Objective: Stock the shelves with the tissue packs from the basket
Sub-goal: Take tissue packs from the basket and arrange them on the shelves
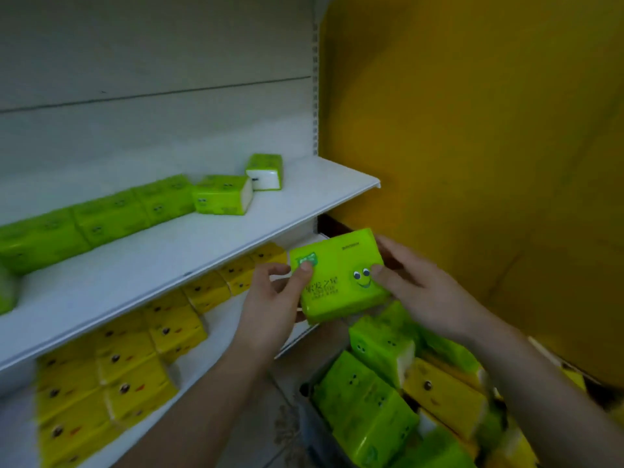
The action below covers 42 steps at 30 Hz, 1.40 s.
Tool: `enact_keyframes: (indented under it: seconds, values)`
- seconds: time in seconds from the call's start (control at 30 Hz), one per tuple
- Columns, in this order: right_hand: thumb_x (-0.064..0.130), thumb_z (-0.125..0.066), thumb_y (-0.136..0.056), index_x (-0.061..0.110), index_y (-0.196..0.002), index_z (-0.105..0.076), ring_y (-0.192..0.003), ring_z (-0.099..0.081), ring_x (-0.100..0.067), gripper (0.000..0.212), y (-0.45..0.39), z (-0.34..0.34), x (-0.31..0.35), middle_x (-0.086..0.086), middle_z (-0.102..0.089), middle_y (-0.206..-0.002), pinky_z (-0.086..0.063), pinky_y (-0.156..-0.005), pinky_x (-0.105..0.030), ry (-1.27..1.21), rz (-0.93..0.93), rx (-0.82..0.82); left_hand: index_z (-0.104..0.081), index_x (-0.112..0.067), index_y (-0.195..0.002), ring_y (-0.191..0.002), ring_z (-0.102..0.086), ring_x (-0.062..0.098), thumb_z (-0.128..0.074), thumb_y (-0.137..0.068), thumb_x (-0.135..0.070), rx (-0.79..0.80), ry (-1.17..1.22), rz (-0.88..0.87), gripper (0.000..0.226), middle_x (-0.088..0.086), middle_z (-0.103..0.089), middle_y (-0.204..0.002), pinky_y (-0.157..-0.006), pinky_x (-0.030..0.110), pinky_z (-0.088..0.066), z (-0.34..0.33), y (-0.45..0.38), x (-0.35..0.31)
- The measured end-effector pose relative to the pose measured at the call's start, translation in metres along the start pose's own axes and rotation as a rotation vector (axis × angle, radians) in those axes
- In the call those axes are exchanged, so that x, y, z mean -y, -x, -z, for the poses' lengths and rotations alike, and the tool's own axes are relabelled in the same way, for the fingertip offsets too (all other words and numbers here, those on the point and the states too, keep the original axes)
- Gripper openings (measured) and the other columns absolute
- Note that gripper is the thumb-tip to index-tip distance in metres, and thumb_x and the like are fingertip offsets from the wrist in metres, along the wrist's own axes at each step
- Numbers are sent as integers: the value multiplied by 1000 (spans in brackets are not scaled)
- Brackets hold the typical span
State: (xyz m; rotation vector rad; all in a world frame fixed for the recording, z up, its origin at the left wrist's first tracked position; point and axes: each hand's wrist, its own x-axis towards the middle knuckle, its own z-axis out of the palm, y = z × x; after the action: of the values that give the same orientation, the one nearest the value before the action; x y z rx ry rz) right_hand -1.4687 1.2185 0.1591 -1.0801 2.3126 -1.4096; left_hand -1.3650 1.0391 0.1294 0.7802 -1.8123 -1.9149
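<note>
Green and yellow tissue packs (pixel 381 346) in an apparently dark basket (pixel 305 390).

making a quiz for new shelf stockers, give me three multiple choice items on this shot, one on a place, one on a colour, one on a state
1. Where do the yellow plastic-wrapped tissue packs sit on the shelving?
A upper white shelf
B lower shelf
C floor

2. What colour is the rectangular tissue pack being held?
A green
B yellow
C white

3. How is that pack held?
A left hand only
B right hand only
C both hands

Answers:
1 B, the upper white shelf carries only green packs.
2 A, its wrapper is bright green with a smiley face.
3 C, left hand and right hand each grip an end.
</note>
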Motion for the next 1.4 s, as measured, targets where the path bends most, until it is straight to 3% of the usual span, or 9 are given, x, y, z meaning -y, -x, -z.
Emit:
enact_keyframes:
  seconds: [0.1,0.17,0.33,0.53,0.7,0.87,1.07,1.27,1.4]
  values:
    - [50,-71,-82,41,-148,-27,-138,-30,2,80,-35,-34,22,17,-21,-155,-34,-110,-25,258,168,88,-53,-9,-101,-85,-71,24,-65,-90,-44,-196,-27,-39,38,7,-70,-91,-74,53,-59,50,-3,-14]
    - [51,-80,-72,38,-146,-33,-142,-17,5,89,-55,-59,41,19,-10,-158,-22,-114,-20,377,318,170,-54,-10,-95,-82,-70,25,-63,-90,-50,-287,-76,-46,41,6,-67,-87,-72,50,-60,81,-2,-20]
    - [59,-78,-60,35,-137,-38,-139,-26,-8,90,-105,-135,91,15,-25,-153,-28,-114,-26,525,509,338,-54,-18,-84,-75,-70,28,-61,-78,-67,-450,-206,-30,50,11,-68,-82,-74,53,-58,160,2,-31]
    - [51,-83,-62,34,-136,-41,-134,-31,-11,86,-144,-235,137,15,-32,-145,-34,-109,-30,444,659,395,-62,-18,-84,-73,-71,23,-48,-94,-56,-617,-374,-45,42,3,-71,-85,-76,47,-58,269,20,-31]
    - [47,-82,-69,29,-140,-41,-137,-31,-18,84,-184,-306,150,7,-32,-149,-30,-108,-28,447,649,348,-64,-20,-93,-94,-59,32,-50,-96,-30,-845,-932,-130,17,7,-66,-95,-80,39,-49,352,16,-18]
    - [39,-79,-75,23,-142,-39,-139,-29,-23,81,-223,-356,156,2,-30,-153,-28,-110,-30,464,611,386,-46,-29,-140,-142,-23,37,-39,-98,-45,-648,-1302,7,45,5,-37,-151,-114,47,-30,405,-21,2]
    - [32,-69,-88,24,-146,-35,-147,-17,-24,68,-244,-393,148,4,-18,-162,-24,-118,-37,512,561,461,-52,-25,-133,-127,-39,32,-39,-100,-36,-594,-1316,-43,37,2,-51,-132,-103,44,-41,411,-40,2]
    - [42,-52,-97,33,-155,-16,-150,-3,-29,69,-233,-388,145,4,5,-164,-22,-119,-43,602,543,421,-52,-28,-133,-131,-38,28,-44,-97,-40,-618,-1285,7,39,-1,-49,-137,-104,45,-41,407,-37,-12]
    - [40,-55,-96,28,-154,-23,-144,-24,-30,67,-214,-347,146,-5,-21,-160,-33,-113,-42,494,525,309,-62,-17,-120,-117,-52,31,-51,-94,-37,-660,-1195,-241,35,7,-61,-120,-90,41,-47,362,-29,-28]
